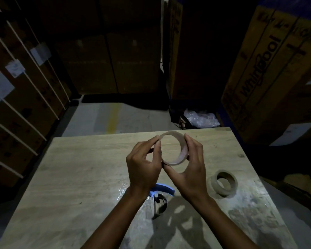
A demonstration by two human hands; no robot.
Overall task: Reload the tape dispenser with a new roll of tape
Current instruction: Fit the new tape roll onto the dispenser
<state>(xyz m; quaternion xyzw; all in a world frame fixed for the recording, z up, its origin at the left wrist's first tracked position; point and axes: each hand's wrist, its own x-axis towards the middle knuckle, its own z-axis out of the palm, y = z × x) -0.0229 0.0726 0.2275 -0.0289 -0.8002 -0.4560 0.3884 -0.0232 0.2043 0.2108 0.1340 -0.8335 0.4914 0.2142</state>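
Note:
Both my hands hold a thin cardboard tape core (178, 159) up over the middle of the wooden table (75, 177). My left hand (144, 164) pinches its left rim with thumb and fingers. On the right rim, my right hand (192, 164) grips with the thumb on top. A thicker brown roll of tape (223, 184) lies flat on the table to the right, apart from my hands. The tape dispenser (161, 196), blue plastic with a dark metal frame, lies on the table below my wrists, partly hidden by my left forearm.
Tall cardboard boxes (269, 69) stand behind and to the right of the table. Stacked boxes with white straps (16, 97) line the left side. A crumpled plastic bag (201, 117) lies on the floor beyond the table's far edge.

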